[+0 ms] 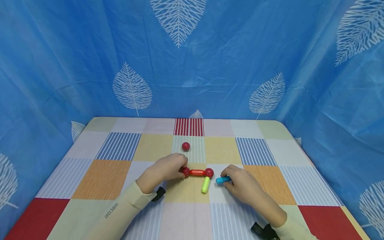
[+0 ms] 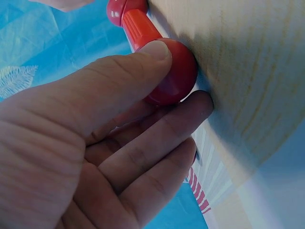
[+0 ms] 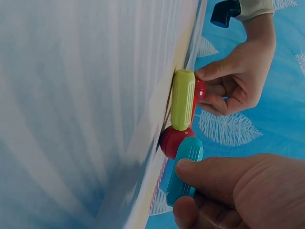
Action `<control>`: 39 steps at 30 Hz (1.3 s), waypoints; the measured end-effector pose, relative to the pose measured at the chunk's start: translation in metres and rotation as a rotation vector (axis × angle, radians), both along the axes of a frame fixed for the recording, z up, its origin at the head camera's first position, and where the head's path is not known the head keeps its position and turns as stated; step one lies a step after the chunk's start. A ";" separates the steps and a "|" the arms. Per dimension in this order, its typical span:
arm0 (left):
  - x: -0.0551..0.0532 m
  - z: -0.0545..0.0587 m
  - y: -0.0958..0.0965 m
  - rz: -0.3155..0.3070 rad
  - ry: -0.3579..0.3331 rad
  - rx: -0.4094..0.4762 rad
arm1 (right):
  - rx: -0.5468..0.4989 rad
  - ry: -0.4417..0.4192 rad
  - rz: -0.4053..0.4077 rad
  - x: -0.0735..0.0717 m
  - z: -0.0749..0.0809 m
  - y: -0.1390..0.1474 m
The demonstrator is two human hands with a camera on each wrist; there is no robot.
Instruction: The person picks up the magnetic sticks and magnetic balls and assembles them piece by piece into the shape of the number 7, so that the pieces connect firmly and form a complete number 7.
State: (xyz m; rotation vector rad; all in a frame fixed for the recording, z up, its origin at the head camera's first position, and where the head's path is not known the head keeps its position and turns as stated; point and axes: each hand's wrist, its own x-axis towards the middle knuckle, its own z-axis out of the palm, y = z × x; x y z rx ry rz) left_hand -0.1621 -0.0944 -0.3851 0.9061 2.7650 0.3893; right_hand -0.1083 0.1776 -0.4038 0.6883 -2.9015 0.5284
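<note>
My left hand (image 1: 168, 166) pinches a dark red ball (image 2: 178, 71) between thumb and fingers at the left end of an orange-red rod (image 1: 197, 172). A second red ball (image 1: 209, 172) sits at that rod's right end. From this ball a yellow-green rod (image 1: 205, 185) points toward the front of the table. My right hand (image 1: 242, 183) grips a blue rod (image 3: 186, 169) between thumb and fingers, just right of the second ball. In the head view a small gap shows between the blue rod and that ball; the right fingers hide the rod's other end.
A loose red ball (image 1: 186, 146) lies farther back, beyond my left hand. The table has a patchwork cloth (image 1: 114, 180) of coloured and striped squares. Blue curtains (image 1: 210, 66) with white leaf prints hang behind it and on both sides.
</note>
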 end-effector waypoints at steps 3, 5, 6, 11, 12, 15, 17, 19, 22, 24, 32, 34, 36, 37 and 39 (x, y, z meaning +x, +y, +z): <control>0.000 -0.001 0.000 0.007 -0.004 -0.005 | 0.003 0.007 0.014 0.002 0.000 -0.002; 0.000 -0.001 0.000 0.010 -0.007 -0.007 | 0.002 0.016 0.026 0.003 0.000 -0.003; -0.001 -0.001 0.000 0.010 -0.007 -0.007 | 0.001 0.019 0.032 0.004 0.000 -0.003; 0.000 -0.001 0.000 0.006 -0.005 -0.006 | 0.002 0.027 0.056 0.007 0.002 -0.006; 0.000 -0.001 0.000 0.005 -0.004 -0.003 | 0.005 0.026 0.059 0.008 0.002 -0.007; 0.000 0.000 0.000 0.004 -0.006 -0.005 | 0.013 0.026 0.077 0.010 0.003 -0.010; 0.001 0.000 -0.001 0.004 -0.006 -0.005 | 0.015 0.027 0.093 0.012 0.003 -0.012; 0.001 0.000 -0.001 0.004 -0.008 -0.007 | 0.022 0.028 0.109 0.013 0.003 -0.014; 0.000 -0.001 -0.001 -0.001 0.000 -0.003 | 0.032 0.026 0.131 0.014 0.005 -0.018; 0.000 -0.001 -0.001 -0.005 0.005 -0.003 | 0.042 0.018 0.143 0.015 0.006 -0.020; 0.000 -0.002 -0.001 -0.007 0.004 0.003 | 0.055 -0.020 0.174 0.017 0.008 -0.029; 0.000 -0.002 -0.002 -0.007 0.006 0.002 | 0.058 -0.021 0.185 0.018 0.008 -0.031; 0.000 -0.002 -0.002 -0.007 0.007 0.001 | 0.061 -0.018 0.199 0.019 0.007 -0.034; 0.000 -0.002 -0.002 -0.007 0.008 0.001 | 0.061 -0.015 0.208 0.019 0.007 -0.036; 0.000 -0.002 -0.001 -0.006 0.009 0.000 | 0.058 -0.011 0.229 0.020 0.007 -0.039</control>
